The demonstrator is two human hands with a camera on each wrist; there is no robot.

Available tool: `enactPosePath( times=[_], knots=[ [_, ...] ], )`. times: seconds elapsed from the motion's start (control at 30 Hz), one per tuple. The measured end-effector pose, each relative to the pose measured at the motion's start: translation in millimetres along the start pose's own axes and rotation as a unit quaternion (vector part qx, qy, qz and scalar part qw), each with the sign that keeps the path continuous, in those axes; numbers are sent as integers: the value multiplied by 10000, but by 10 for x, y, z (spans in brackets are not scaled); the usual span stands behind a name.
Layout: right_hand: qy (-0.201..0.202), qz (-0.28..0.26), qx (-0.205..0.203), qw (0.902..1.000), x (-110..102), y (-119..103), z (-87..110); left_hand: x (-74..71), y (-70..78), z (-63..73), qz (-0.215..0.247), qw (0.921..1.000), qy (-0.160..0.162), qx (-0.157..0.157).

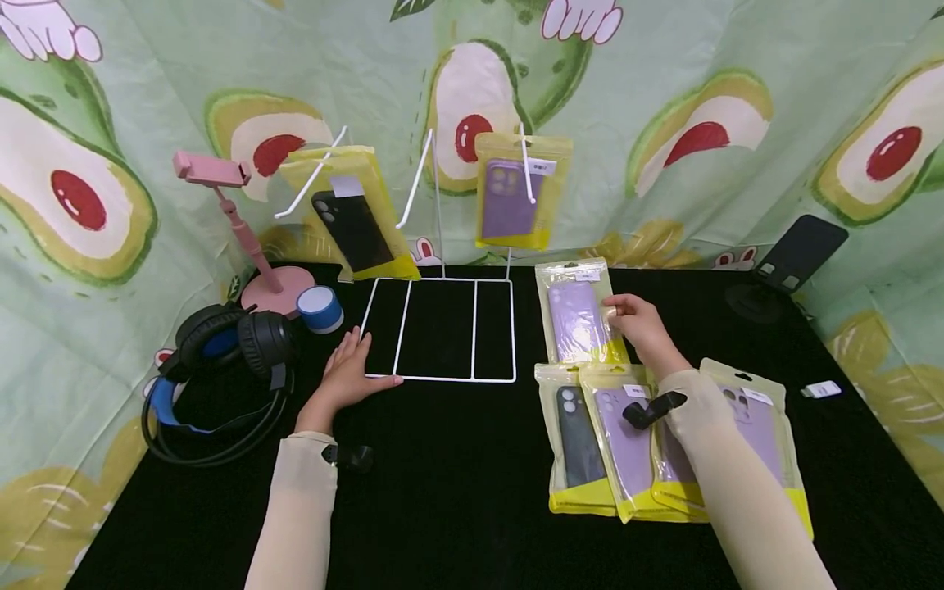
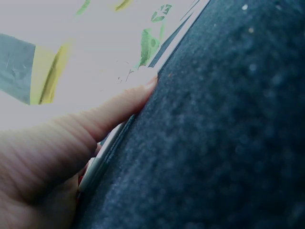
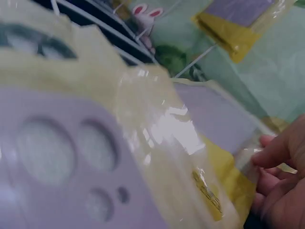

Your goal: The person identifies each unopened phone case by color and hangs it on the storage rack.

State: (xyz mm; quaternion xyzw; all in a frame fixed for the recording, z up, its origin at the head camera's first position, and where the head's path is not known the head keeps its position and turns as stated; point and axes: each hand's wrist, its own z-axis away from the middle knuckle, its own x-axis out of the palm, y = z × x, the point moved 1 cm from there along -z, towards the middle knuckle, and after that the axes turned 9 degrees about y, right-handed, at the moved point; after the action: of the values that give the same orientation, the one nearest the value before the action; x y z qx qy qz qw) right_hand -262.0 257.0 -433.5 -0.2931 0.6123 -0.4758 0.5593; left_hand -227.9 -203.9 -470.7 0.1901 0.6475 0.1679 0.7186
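2 hands out: left hand [image 1: 352, 373] flat on white rack base [image 1: 439, 329]; right hand [image 1: 640, 326] grip pinching lilac case packet [image 1: 577, 315]

The head view is evenly and softly lit, with no hard shadows thrown on the black tabletop [image 1: 457, 492], which swallows most detail. Straight lines are bowed toward the edges by the wide lens. The left wrist view is dim and grainy, with the backdrop washed out to a pale haze. The right wrist view is blurred at close range, and white glare is caught on the plastic packet [image 3: 167, 133].
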Motion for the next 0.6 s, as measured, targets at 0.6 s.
enactPosePath(
  times=[0.6],
  knots=[
    [1130,-4016,-495,9075,-458,-585,564,-2,20,-3,-54,9999,-88,-74]
  ],
)
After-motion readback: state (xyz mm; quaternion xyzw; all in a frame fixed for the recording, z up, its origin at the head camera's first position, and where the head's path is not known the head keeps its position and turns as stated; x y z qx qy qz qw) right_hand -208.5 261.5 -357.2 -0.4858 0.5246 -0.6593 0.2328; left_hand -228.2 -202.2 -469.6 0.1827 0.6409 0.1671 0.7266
